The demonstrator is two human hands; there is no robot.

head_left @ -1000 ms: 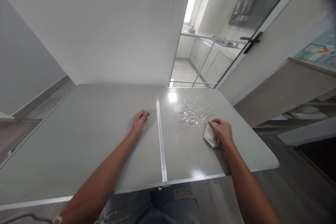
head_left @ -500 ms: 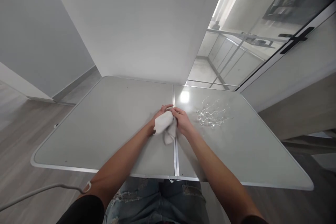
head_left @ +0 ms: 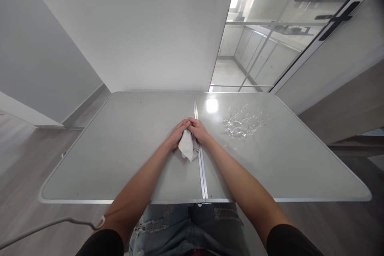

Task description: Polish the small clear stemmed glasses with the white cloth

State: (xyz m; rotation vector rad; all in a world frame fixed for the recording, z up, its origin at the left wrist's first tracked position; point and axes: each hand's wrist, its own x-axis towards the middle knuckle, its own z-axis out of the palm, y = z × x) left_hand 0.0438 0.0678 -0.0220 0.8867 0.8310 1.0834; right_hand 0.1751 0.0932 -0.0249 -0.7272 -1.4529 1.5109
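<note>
Gripping white cloth [head_left: 187, 146] between left hand [head_left: 178, 132] and right hand [head_left: 198, 132], both curled nearly closed, finger placement hard to tell | low over worktop [head_left: 129, 148], beside metal seam [head_left: 202, 172] | best pinch evenly, clear of transparent pieces [head_left: 241, 126] at right

The black left sleeve [head_left: 103, 244] and black right sleeve [head_left: 289, 243] stop near the elbows, and the left hand [head_left: 179, 131] and right hand [head_left: 198, 130] are bare. The faded blue jeans [head_left: 180, 230] have ragged, stringy rips on both legs. A grey cord [head_left: 54, 223] with a little white loop [head_left: 102, 221] is by the left arm.
</note>
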